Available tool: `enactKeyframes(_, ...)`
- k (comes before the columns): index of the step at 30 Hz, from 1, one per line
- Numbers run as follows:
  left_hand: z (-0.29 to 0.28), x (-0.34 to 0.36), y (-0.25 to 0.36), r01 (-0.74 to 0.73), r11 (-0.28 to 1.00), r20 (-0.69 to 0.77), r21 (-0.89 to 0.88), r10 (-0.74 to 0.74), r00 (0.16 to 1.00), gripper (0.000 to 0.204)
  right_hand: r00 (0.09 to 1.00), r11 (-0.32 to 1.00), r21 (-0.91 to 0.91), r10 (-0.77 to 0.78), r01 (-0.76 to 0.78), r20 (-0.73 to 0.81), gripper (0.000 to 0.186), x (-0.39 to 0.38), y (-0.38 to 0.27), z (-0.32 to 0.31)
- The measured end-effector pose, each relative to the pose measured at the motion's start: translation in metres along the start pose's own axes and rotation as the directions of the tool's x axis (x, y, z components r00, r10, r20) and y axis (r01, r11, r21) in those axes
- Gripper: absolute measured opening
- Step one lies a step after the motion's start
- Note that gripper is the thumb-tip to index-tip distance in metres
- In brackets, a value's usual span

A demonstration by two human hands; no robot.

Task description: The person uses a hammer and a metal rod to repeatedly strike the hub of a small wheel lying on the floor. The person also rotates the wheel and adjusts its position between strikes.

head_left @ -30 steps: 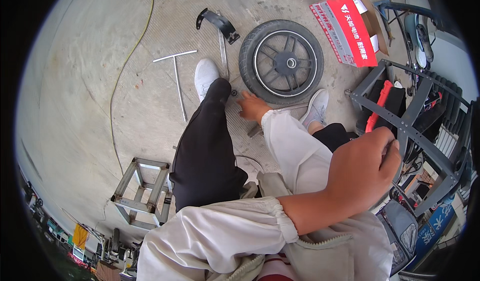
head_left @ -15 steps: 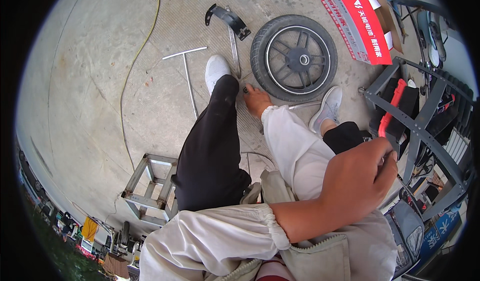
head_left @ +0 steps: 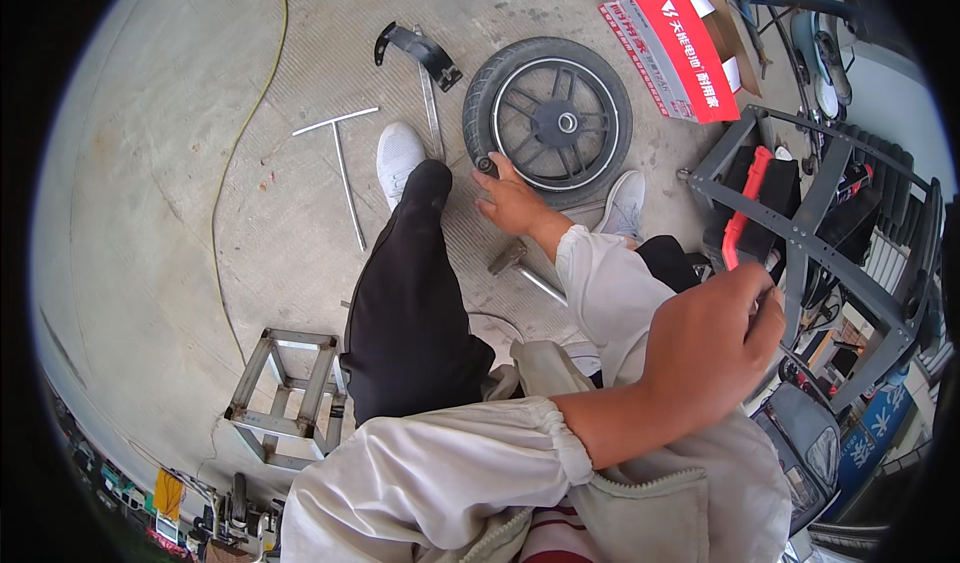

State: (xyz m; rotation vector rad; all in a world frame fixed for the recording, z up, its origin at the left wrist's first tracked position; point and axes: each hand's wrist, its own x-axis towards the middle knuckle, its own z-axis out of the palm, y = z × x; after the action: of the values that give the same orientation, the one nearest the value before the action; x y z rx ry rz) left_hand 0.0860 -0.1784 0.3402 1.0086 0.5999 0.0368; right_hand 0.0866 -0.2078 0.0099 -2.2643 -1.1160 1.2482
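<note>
My right hand (head_left: 510,203) reaches down between my shoes, its fingers gripping a small dark round ring part (head_left: 486,166) by the lower left edge of a black tyred wheel with a spoked rim (head_left: 565,123) lying flat. A hammer-like metal tool (head_left: 510,254) lies below that hand. My left hand (head_left: 710,338) crosses my body to the right, fingers curled, their contents hidden. A T-shaped metal bar (head_left: 345,183), a long metal tool (head_left: 431,113) and a curved black plastic part (head_left: 420,53) lie on the floor left of the wheel.
A red cardboard box (head_left: 680,53) is at top right. At right stands a grey metal frame (head_left: 805,233) with a red-handled item (head_left: 745,203). A metal stool (head_left: 285,398) is at lower left. A yellow cord (head_left: 260,103) runs along the floor. Assorted equipment crowds the right and lower-left edges.
My right hand has reached the small ring on the floor, closed on it and brought it up to the wheel's edge. My left hand stays curled at the right.
</note>
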Motion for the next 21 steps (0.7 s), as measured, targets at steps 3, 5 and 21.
enactKeyframes(3,0.011,-0.006,0.007,-0.041,0.999,0.041,-0.036,0.042,0.998,0.014,0.981,0.996,-0.011,0.083,-0.086,-0.173,0.056,-0.013,0.047,-0.048)
enactKeyframes(5,0.012,-0.008,0.007,-0.041,0.999,0.051,-0.007,0.041,0.998,0.014,0.969,0.989,-0.03,0.133,-0.143,-0.206,0.056,-0.015,0.068,-0.071)
enactKeyframes(21,0.006,-0.005,0.011,-0.02,1.0,0.062,0.005,0.019,0.998,0.016,0.948,0.952,-0.069,0.288,-0.299,-0.138,0.055,0.008,0.113,-0.103)
